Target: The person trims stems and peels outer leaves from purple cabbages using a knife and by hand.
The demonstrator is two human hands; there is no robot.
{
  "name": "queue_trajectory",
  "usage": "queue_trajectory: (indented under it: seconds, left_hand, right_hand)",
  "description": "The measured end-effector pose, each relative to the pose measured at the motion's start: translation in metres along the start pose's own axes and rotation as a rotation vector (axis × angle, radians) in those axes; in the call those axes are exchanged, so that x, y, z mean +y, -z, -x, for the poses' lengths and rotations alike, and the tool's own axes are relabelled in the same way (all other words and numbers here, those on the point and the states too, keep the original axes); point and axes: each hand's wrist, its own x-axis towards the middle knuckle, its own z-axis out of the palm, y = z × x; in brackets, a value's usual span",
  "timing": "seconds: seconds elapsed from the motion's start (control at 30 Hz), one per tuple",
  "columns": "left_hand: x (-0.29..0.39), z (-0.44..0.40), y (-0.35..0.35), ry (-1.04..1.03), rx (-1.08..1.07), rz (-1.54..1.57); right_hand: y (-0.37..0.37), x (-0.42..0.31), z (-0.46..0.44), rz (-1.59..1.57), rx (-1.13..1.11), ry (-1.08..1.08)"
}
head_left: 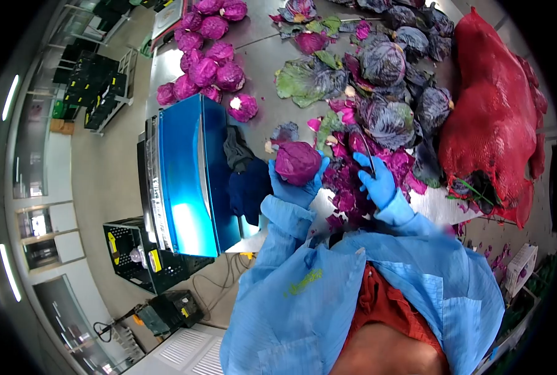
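Observation:
My left hand, in a blue glove, cups a peeled red cabbage from below, fingers wrapped round its sides. To its right, my gloved right hand is closed on a slim knife, whose thin dark blade points away from me. Loose purple leaves lie in a heap between and beyond my hands. Untrimmed red cabbages with dull outer leaves are piled past my right hand. Trimmed, glossy cabbages are grouped at the far left of the metal table.
A shiny blue box-shaped unit stands left of my left hand, with dark cloth beside it. On the right lies a full red mesh sack. Black crates stand on the floor at left, near cables.

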Motion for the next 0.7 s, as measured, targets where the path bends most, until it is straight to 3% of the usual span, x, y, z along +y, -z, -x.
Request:
queue_trajectory:
  seconds: [0.17, 0.27, 0.33, 0.4, 0.43, 0.47, 0.5, 0.53, 0.57, 0.6, 0.7]
  left_hand:
    - [0.036, -0.034, -0.04, -0.039, 0.084, -0.165]
    - [0.056, -0.058, -0.101, -0.417, 0.216, -0.622]
    - [0.106, -0.079, -0.126, -0.459, 0.158, -0.755]
    - [0.132, -0.094, -0.176, -0.741, 0.295, -0.957]
    - [0.161, -0.099, -0.192, -0.666, 0.374, -0.977]
    - [0.202, -0.115, -0.201, -0.78, 0.336, -1.109]
    - [0.239, -0.123, -0.213, -0.839, 0.525, -1.215]
    - [0.28, -0.129, -0.225, -0.765, 0.577, -1.298]
    - [0.311, -0.135, -0.233, -0.836, 0.688, -1.325]
    - [0.29, -0.13, -0.259, -0.995, 0.893, -1.377]
    - [0.39, -0.145, -0.254, -1.083, 1.258, -1.706]
  right_hand:
    - [-0.006, -0.006, -0.002, -0.047, 0.022, 0.036]
    - [-0.008, -0.014, -0.005, 0.007, 0.015, 0.048]
    - [-0.01, -0.021, -0.008, 0.013, -0.007, 0.056]
    - [-0.011, -0.027, -0.011, 0.039, -0.033, 0.074]
    - [-0.012, -0.023, -0.014, 0.029, -0.047, 0.091]
    - [-0.013, -0.019, -0.016, 0.018, -0.061, 0.106]
    - [-0.015, -0.024, -0.017, 0.026, -0.061, 0.082]
    - [-0.016, -0.024, -0.019, 0.042, -0.058, 0.063]
    - [-0.016, -0.022, -0.02, 0.038, -0.071, 0.05]
    - [-0.017, -0.021, -0.022, 0.035, -0.082, 0.034]
    - [-0.019, -0.016, -0.027, 0.06, -0.055, -0.083]
